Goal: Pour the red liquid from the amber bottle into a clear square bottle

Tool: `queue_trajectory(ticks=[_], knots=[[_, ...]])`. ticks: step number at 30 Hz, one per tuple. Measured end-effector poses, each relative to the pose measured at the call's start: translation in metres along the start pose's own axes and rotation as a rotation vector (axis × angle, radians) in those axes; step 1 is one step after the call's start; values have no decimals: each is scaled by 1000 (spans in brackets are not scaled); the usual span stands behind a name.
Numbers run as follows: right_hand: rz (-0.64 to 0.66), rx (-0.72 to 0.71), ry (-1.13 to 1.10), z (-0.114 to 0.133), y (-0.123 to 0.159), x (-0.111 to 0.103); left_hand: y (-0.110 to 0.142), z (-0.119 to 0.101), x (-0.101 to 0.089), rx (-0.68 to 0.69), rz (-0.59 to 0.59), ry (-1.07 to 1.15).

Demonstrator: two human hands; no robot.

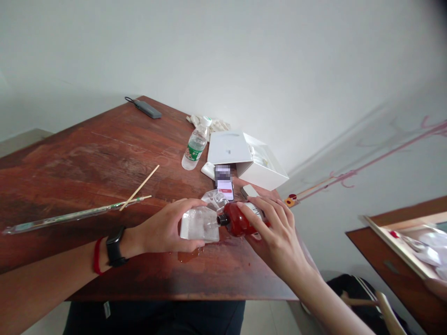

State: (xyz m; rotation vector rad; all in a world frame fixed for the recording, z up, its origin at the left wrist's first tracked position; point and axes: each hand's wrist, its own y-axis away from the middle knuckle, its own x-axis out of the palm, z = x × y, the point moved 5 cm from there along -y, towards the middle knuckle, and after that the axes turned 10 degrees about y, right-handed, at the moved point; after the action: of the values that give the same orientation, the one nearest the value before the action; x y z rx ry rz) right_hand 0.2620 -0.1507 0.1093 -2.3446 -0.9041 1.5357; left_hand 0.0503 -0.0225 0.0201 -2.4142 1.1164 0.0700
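Note:
My left hand [174, 228] is wrapped round a clear, square-sided container [199, 225], tilted with its narrower end to the right. My right hand [270, 228] grips a dark red bottle [240, 218] with a black neck and a white label. The bottle lies almost level, its mouth meeting the container's right end. Whether liquid is flowing between them I cannot tell. Just behind them on the table sits a clear plastic piece [219, 200]. A small wet patch [190, 255] shines on the wood below the container.
On the wooden table [104, 153] stand a water bottle [196, 143] with a green label and an open white box [230, 146]. A lit phone [224, 184] leans by the box. Chopsticks [139, 187] lie at left, a grey device [147, 109] at the far corner.

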Motion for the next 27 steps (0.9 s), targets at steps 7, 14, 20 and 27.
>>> queue_trajectory(ticks=[7,14,20,27], knots=[[-2,-7,2,0,0,0,1,4,2,18,-12,8],[3,26,-13,-2,6,7,1,4,4,-2,-27,19],[19,53,-39,-1,9,13,1,5,3,-3,-25,38],[29,70,-76,1,14,20,2,8,3,-24,-16,35]])
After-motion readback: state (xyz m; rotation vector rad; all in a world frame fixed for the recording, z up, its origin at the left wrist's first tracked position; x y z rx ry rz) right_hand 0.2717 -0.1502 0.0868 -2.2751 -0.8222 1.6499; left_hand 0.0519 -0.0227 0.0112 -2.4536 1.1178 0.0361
